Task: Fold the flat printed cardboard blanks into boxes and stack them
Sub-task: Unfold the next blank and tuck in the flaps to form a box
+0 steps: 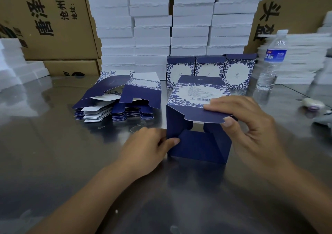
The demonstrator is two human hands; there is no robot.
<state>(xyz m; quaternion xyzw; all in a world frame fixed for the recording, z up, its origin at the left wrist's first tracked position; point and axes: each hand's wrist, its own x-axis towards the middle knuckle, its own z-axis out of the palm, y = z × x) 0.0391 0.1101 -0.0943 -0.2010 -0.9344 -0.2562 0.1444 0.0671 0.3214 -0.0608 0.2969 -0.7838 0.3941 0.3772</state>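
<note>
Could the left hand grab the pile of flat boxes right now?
Probably yes. The left hand holds the half-folded box, but the pile lies just beyond it on the table, with nothing between.

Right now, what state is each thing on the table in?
box in hands: half folded, near end open
right hand: pinches its top flap
left hand: grips its lower left edge
flat blanks: unfolded, piled
finished boxes: upright, in a row
water bottle: upright, capped

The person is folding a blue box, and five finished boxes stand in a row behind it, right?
Not quite. The head view shows three finished boxes in that row, not five. The person is folding a blue box, as you said.
</note>
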